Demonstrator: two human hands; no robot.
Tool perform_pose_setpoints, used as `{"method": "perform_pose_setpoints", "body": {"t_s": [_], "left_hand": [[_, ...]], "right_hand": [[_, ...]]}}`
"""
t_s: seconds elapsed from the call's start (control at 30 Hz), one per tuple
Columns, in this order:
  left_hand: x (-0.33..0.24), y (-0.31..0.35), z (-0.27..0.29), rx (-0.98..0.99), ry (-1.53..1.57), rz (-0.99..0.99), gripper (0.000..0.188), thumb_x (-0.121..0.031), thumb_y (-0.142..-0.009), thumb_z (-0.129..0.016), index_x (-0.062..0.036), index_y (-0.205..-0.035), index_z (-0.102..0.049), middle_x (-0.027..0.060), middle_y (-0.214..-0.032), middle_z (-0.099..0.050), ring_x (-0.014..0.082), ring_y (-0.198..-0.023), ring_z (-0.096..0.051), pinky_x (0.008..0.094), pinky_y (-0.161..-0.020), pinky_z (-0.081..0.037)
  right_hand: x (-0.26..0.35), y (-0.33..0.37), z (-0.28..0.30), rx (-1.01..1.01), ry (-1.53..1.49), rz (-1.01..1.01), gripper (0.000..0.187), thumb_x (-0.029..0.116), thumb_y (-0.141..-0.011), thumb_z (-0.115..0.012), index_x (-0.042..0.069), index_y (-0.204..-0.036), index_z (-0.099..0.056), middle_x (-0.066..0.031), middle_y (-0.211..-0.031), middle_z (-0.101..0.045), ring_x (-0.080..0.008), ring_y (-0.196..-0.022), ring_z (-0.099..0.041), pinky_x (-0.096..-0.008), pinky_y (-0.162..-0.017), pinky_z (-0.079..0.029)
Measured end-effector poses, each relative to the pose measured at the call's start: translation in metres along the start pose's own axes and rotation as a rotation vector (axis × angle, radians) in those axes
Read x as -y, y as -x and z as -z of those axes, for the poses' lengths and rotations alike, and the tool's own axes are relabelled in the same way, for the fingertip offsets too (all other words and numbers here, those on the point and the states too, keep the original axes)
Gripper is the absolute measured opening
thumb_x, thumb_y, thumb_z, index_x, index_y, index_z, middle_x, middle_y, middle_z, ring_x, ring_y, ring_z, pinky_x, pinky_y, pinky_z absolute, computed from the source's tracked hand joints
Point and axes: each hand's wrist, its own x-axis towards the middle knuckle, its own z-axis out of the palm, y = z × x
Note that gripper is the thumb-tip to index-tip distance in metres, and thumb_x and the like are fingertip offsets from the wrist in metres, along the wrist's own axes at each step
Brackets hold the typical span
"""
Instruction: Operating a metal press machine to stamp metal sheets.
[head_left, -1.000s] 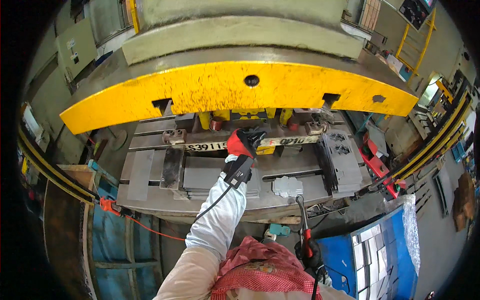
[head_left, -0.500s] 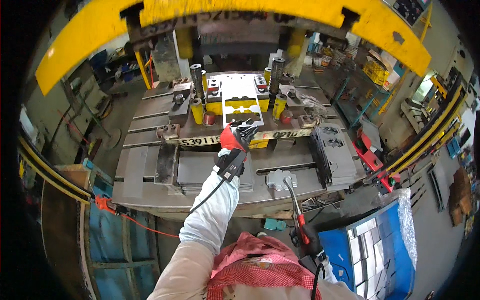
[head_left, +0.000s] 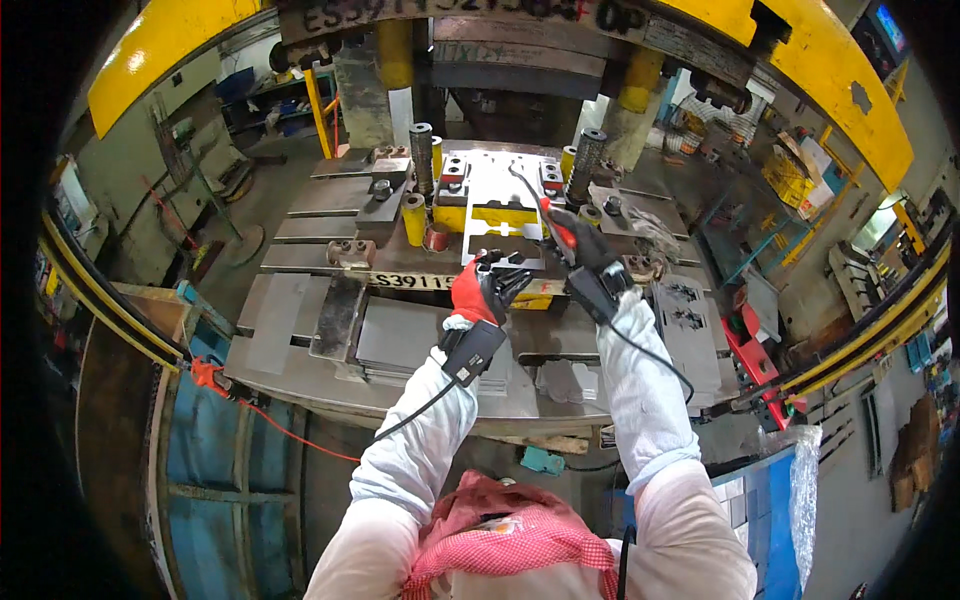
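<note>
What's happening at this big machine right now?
A person in white sleeves reaches both gloved hands into an open yellow press. The left hand and right hand are on the cut-out metal plate lying on the die. A stack of flat grey sheets lies on the bed nearer the person.

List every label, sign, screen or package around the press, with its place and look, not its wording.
Yellow label strip: on the lower die's front edge by the left hand, long, dark characters.
Painted marking: upper die face, top, pale on dark steel.
Screen: top right corner, bluish, partly cut off.
Plastic wrapping: lower right, clear, beside blue bin.
</note>
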Motion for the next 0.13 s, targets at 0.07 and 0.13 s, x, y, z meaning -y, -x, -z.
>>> {"method": "perform_pose_setpoints", "body": {"t_s": [0.07,0.13], "left_hand": [[-0.002,0.0,0.001,-0.04,-0.079,-0.024,0.039,-0.031,-0.088,-0.046,-0.0045,-0.117,-0.042,0.0206,-0.104,-0.057,0.0343,-0.091,-0.059,0.0403,-0.077,-0.052],[-0.011,0.002,0.012,-0.075,-0.25,-0.083,0.044,-0.035,-0.087,-0.048,-0.0045,-0.118,-0.041,0.0219,-0.106,-0.056,0.0357,-0.093,-0.058,0.0391,-0.077,-0.052]], "right_hand": [[-0.004,-0.006,0.004,-0.074,-0.385,-0.243,0.037,0.034,-0.087,-0.046,0.006,-0.11,-0.054,-0.0074,-0.087,-0.059,-0.01,-0.069,-0.057,-0.0213,-0.058,-0.045],[-0.001,-0.003,-0.01,-0.025,-0.318,-0.204,0.042,0.035,-0.084,-0.05,0.007,-0.114,-0.052,-0.0093,-0.097,-0.058,-0.0118,-0.085,-0.054,-0.0227,-0.075,-0.039]]}}
